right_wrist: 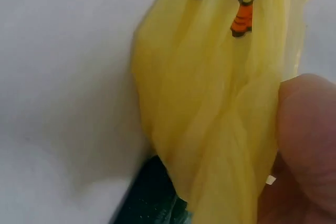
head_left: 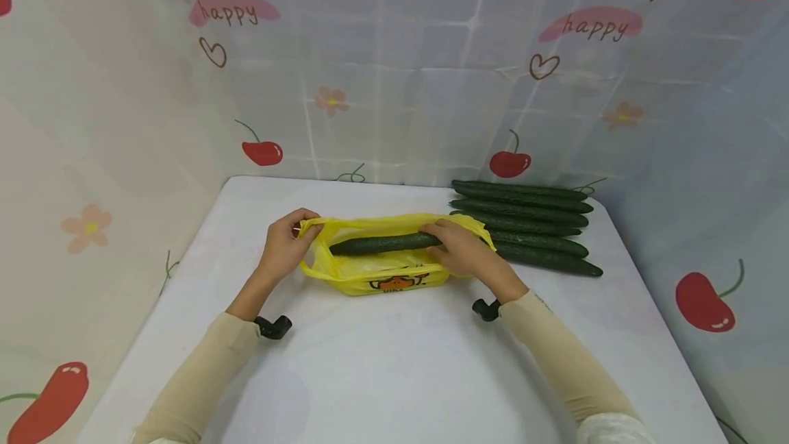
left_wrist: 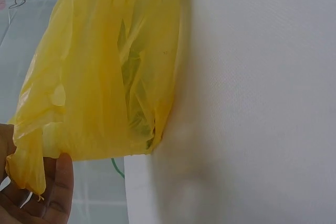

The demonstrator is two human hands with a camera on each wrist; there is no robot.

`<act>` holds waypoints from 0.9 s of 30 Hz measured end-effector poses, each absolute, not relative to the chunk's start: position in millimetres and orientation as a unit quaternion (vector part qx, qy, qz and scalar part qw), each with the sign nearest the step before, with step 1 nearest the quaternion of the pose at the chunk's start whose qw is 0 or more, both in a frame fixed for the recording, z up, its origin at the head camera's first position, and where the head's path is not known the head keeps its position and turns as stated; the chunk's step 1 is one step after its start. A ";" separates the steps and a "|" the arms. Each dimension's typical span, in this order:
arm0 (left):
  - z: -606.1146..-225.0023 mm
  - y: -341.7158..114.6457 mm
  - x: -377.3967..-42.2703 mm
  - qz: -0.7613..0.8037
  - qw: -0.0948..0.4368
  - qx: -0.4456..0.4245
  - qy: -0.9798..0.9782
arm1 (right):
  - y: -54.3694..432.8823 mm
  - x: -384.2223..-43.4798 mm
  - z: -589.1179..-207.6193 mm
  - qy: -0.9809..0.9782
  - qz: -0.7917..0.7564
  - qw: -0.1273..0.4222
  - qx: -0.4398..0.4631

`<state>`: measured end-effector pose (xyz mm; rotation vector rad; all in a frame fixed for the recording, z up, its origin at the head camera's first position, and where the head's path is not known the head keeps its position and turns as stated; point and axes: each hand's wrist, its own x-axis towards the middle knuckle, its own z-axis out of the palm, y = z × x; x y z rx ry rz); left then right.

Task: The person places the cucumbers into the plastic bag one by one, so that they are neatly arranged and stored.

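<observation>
Long cucumber in a yellow bag, both hands busy

Lying lengthwise inside the open bag, on a white table. Probably stiff, fairly heavy, maybe a bit slick, likely to snap if bent, so best gripped near the middle. As for the bag: probably featherlight and floppy, so pinch by the rim. Pinching its left corner with the left hand; gripping the cucumber's right part with the right hand. Visible from the head view only: the row of spare cucumbers. From the left wrist only: dim green through thin plastic.
</observation>
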<state>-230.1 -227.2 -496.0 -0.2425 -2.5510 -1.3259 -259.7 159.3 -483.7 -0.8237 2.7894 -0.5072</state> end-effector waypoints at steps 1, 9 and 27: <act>-496.1 -227.6 -229.9 -0.456 0.129 -0.084 -0.876 | 159.3 -260.0 -483.9 0.944 -0.161 0.090 -0.274; -497.6 -230.4 -229.6 -0.453 0.134 -0.087 -0.877 | 156.9 -264.2 -489.2 0.962 -0.138 0.024 -0.235; -495.1 -231.9 -231.8 -0.455 0.147 -0.085 -0.874 | 157.8 -247.0 -469.1 0.967 -0.133 0.076 -0.203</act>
